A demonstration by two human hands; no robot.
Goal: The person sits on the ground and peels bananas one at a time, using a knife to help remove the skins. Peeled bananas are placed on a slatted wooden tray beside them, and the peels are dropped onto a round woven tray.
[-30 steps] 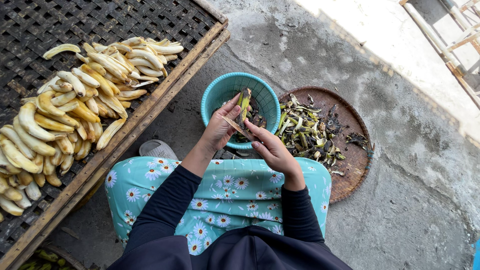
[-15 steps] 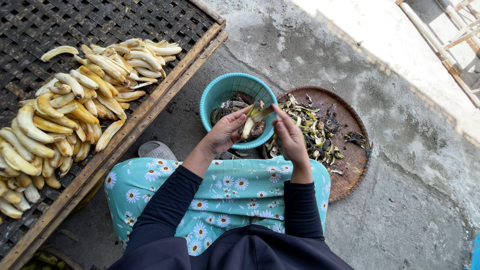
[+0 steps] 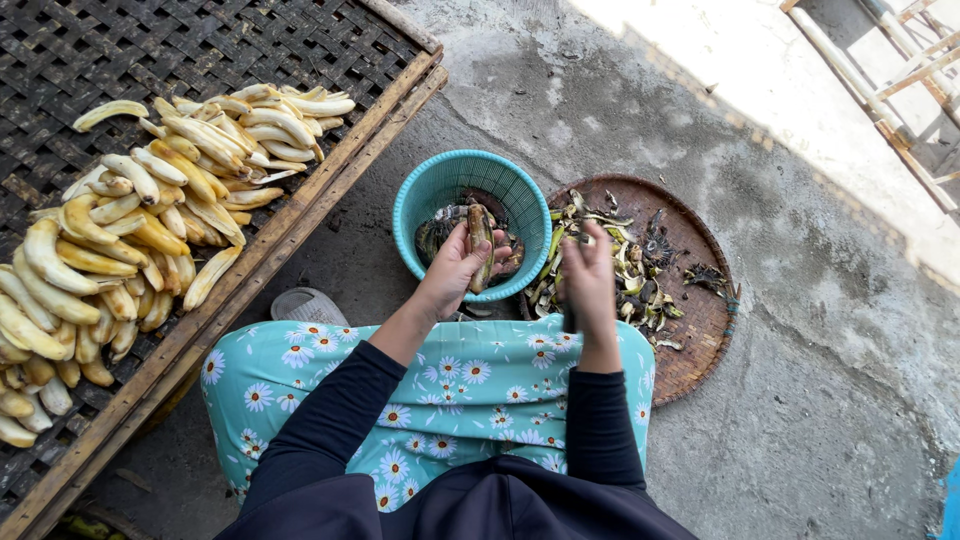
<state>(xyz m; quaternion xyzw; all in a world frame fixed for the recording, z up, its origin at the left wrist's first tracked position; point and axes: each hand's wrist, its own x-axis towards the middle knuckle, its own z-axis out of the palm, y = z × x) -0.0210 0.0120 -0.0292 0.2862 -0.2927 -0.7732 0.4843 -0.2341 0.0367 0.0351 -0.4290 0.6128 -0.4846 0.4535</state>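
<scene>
Right hand (image 3: 588,275) blurred — its grip unreadable

The left hand (image 3: 452,272) holds a banana (image 3: 479,243) over the teal basket (image 3: 420,195); the right hand (image 3: 588,282) hovers above the peel-strewn tray (image 3: 700,340).

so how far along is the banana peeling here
Done: a big pile of peeled bananas lies on the woven rack, and peels cover the round tray. In hand: the left hand holds one banana over the teal basket. Left: a few dark unpeeled ones in that basket.
</scene>
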